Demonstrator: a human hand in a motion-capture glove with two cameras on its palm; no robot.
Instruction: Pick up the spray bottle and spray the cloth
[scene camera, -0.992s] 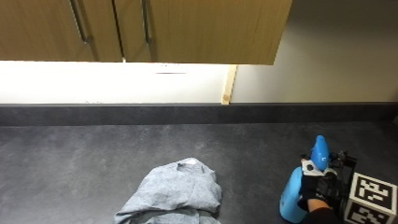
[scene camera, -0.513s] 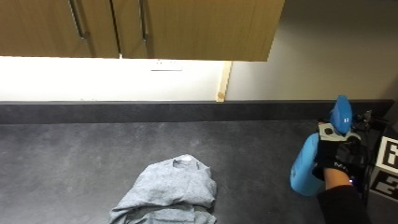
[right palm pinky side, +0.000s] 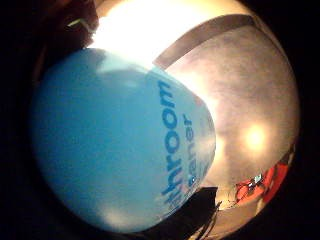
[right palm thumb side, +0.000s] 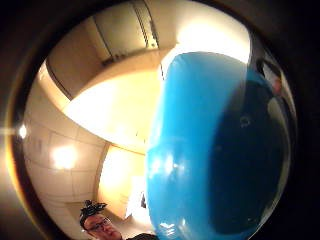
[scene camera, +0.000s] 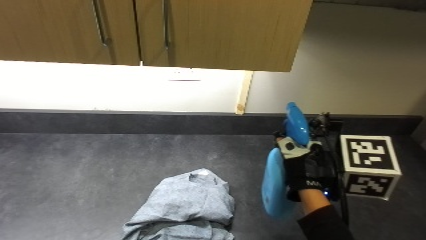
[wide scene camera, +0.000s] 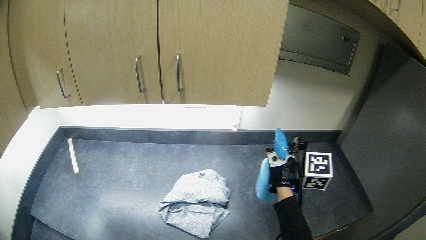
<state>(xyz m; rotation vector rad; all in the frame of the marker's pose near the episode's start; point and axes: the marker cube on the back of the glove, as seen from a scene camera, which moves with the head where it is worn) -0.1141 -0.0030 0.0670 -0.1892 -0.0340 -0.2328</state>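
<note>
Cloth (scene camera: 183, 209) comes first as we read across the outside view: a crumpled grey heap lying on the dark counter (scene camera: 80, 170), with the wooden cabinets (scene camera: 200, 30) above the lit back wall. To its right, well apart from it, our gloved right hand (scene camera: 306, 172) has its fingers curled round the neck of the blue spray bottle (scene camera: 276, 182) and holds it up off the counter. The bottle's long axis runs roughly upright with a slight tilt, the rounded body hanging low and the spray head (scene camera: 296, 122) at the top.

What the coming move turns on, we judge, is this: the cloth lies to the left of the hand and lower, down on the counter, while the head does not yet seem aimed at it. So the bottle would need carrying leftward and the nozzle turning down toward the heap before any squeeze.

Several things we cannot settle. The nozzle's exact heading is hard to read, and whether a finger rests on the trigger is hidden behind the bottle and glove. In both palm views the bottle's blue body (right palm pinky side: 115, 150) (right palm thumb side: 220, 150) fills much of the picture, so the cloth does not show there, only a stretch of counter beyond. The cloth's lower edge is cut off in the nearer outside view, though the wide view shows the heap (wide scene camera: 196, 202) whole.
</note>
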